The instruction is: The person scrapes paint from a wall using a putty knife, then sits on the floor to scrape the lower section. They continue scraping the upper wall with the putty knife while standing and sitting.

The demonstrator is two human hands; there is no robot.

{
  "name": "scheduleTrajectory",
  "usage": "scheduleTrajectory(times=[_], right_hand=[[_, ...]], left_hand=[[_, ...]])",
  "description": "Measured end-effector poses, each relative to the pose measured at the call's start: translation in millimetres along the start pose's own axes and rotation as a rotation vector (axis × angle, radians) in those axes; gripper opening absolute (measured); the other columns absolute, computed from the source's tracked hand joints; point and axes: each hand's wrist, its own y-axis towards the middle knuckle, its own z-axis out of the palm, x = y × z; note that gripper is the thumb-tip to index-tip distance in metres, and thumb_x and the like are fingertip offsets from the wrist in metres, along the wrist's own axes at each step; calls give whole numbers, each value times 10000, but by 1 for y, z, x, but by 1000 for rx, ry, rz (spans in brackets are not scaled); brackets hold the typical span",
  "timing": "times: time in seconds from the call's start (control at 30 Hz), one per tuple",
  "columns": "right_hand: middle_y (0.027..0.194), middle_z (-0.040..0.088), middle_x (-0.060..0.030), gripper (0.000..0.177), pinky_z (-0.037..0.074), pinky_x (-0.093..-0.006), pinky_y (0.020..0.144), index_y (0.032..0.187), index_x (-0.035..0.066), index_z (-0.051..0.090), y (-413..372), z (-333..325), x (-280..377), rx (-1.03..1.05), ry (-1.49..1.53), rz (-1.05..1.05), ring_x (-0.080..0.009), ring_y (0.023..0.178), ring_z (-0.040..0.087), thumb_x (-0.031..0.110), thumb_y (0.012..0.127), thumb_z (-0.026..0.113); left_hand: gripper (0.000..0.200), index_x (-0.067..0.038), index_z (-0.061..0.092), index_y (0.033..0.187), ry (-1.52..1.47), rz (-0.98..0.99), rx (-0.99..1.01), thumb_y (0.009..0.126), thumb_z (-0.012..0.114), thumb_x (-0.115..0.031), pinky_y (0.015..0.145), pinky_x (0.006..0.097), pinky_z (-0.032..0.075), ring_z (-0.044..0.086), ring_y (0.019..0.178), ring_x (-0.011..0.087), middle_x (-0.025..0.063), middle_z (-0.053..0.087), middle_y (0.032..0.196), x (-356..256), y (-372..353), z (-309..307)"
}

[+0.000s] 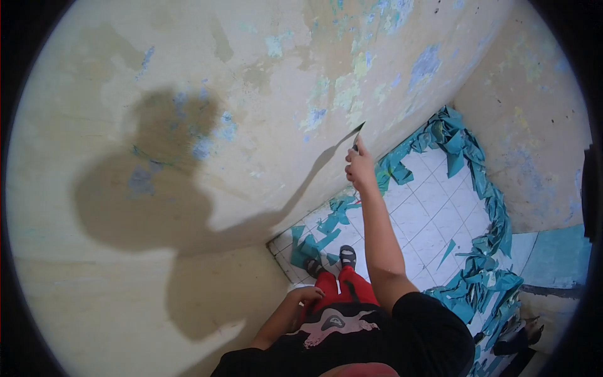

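My right hand (360,168) is stretched out toward the wall and closed around the handle of a scraper (359,129). The scraper's thin blade points up at the peeling wall (282,113), its tip overlapping pale green and blue patches in this view. Near my waist, in front of the red trousers (352,288), my left hand (306,294) hangs with loosely extended fingers and nothing visible in it. Most of my right palm and the scraper's handle are hidden by the fingers.
Crumpled teal peelings (461,147) line the foot of the walls on the white tiled floor (433,201). More scraps (308,246) lie around my sandals (347,254). A second wall (527,125) meets the first at the right. Dark items (518,336) sit at lower right.
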Motion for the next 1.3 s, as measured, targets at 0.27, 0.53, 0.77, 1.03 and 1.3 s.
scheduleTrajectory(times=[0.27,0.53,0.77,1.03,1.3], right_hand=[[749,468,-18,611,257,-249,367,1504,225,294,-13,-23,12,97,-63,82,-87,445,361,129,927,471],[762,484,-41,605,270,-245,341,1504,202,293,-30,-21,24,236,-41,104,-84,416,348,136,930,474],[766,440,-14,541,261,-253,374,1454,262,345,14,-47,1,153,-11,102,-89,450,330,146,939,467],[727,450,-23,573,284,-243,391,1466,195,333,1,-34,20,137,-26,74,-93,463,350,132,911,458],[736,449,-16,567,281,-261,393,1463,207,344,5,-30,20,192,-6,86,-97,475,363,130,914,464]], left_hand=[[437,-228,574,1305,-190,-43,-53,892,547,-366,791,498,532,569,1058,248,50,603,1135,24,10,-9],[468,-201,595,1269,-121,-115,-114,864,528,-426,839,485,516,536,1101,259,66,594,1191,-4,-8,-38],[442,-187,609,1236,-131,-155,-220,885,510,-436,850,456,500,565,1061,235,58,605,1175,9,-3,-48],[441,-160,608,1226,-359,-130,-257,898,510,-439,835,468,514,576,1059,247,90,600,1186,43,-6,-24],[504,-159,571,1291,-432,-193,-280,880,552,-450,865,465,500,582,1064,266,104,584,1232,58,-24,-15]])
